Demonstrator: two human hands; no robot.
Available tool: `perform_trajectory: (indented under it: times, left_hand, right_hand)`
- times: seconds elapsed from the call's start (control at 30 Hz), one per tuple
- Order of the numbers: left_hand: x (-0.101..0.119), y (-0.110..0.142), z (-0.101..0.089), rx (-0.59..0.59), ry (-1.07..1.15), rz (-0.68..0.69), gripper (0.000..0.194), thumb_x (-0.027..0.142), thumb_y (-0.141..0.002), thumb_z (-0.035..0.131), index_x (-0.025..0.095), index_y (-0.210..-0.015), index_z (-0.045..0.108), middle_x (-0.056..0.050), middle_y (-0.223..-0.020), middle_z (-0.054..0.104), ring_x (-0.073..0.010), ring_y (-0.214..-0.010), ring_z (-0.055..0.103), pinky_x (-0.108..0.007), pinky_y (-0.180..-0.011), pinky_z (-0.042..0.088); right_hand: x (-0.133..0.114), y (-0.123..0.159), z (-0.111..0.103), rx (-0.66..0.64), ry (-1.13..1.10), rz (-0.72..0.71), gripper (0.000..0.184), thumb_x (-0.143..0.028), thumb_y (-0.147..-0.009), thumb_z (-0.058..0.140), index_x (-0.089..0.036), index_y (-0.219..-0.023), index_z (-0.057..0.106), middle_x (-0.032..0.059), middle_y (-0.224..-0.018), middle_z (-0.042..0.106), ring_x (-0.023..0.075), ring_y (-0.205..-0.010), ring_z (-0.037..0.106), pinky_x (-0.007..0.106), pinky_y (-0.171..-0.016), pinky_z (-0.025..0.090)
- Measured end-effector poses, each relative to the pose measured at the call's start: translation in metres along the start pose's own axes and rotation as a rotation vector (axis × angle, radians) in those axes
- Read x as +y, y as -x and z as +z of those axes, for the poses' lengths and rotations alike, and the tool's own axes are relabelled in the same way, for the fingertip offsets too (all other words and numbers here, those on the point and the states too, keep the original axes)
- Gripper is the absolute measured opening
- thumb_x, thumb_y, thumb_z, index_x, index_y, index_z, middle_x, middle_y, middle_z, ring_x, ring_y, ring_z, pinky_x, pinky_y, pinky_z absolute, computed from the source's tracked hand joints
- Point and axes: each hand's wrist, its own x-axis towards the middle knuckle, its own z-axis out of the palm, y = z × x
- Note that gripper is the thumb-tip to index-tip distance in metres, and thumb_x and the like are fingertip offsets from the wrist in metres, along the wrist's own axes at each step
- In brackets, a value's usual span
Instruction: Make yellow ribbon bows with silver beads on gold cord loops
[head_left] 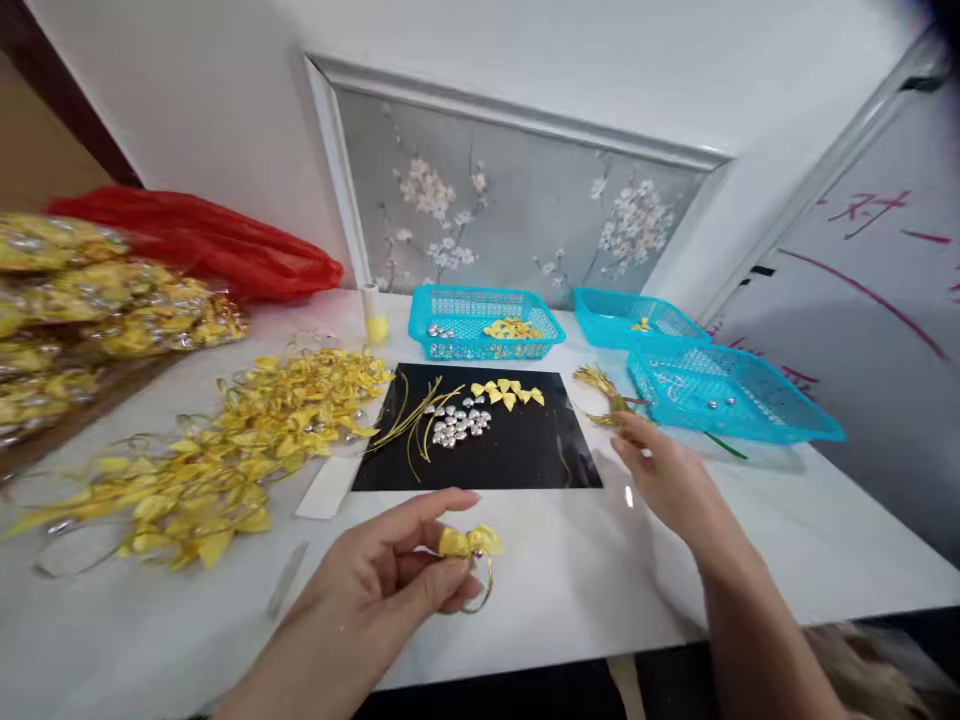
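My left hand (375,585), low in the middle of the view, pinches a yellow ribbon bow (485,540). A small silvery bead sits at the bow's centre, and a thin gold cord loop (489,590) hangs below it. My right hand (667,480) is at the front end of a bundle of gold cords (596,380). Its fingers are curled together at the cord ends; what lies between them is hidden. Beyond my left hand, a black mat (525,455) carries loose gold cords (405,415), silvery beads (459,428) and several small yellow bows (510,390).
A heap of yellow bows on cords (262,430) spreads across the left, beside bagged ones (112,300) and a red bag (225,240). Blue baskets (487,348) stand behind the mat and at right (750,425). A white-and-yellow tube (375,315) stands near the wall.
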Motion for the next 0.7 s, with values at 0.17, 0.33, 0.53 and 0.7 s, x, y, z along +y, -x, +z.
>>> perform_trajectory:
  times: [0.17,0.33,0.53,0.7]
  left_hand:
    - [-0.013,-0.001,0.003,0.047,-0.149,0.053,0.023,0.039,-0.081,0.074,0.028,-0.1,0.077,0.001,-0.063,0.076,-0.0157,-0.062,0.071,-0.019,-0.058,0.057]
    - [-0.005,0.002,0.014,0.162,-0.26,0.151,0.024,0.036,-0.077,0.076,0.032,-0.101,0.076,0.004,-0.059,0.074,-0.0143,-0.051,0.067,-0.016,-0.045,0.053]
    - [0.005,0.01,0.016,0.16,-0.342,0.184,0.014,0.033,-0.076,0.075,0.031,-0.09,0.077,0.005,-0.056,0.07,-0.0137,-0.053,0.067,-0.016,-0.051,0.053]
    - [0.002,0.009,0.009,0.044,-0.114,-0.005,0.025,0.038,-0.074,0.08,0.027,-0.096,0.077,0.001,-0.063,0.075,-0.014,-0.057,0.065,-0.017,-0.05,0.051]
  right_hand:
    - [0.042,0.029,-0.008,-0.004,0.09,0.154,0.035,-0.039,-0.091,0.053,-0.016,-0.113,0.067,0.0154,-0.106,0.07,0.0352,-0.095,0.068,0.042,-0.076,0.048]
    - [0.057,0.036,0.002,-0.028,0.102,0.175,0.023,-0.031,-0.091,0.054,-0.019,-0.108,0.065,0.0073,-0.097,0.072,0.0259,-0.086,0.069,0.033,-0.071,0.049]
    - [0.05,0.041,0.006,0.017,0.196,0.144,0.022,-0.021,-0.094,0.045,-0.013,-0.103,0.063,0.0172,-0.097,0.067,0.0324,-0.09,0.066,0.037,-0.07,0.045]
    - [0.041,0.048,-0.001,0.078,0.209,0.12,0.034,-0.017,-0.097,0.028,-0.016,-0.093,0.061,0.0176,-0.093,0.063,0.0364,-0.089,0.063,0.038,-0.061,0.041]
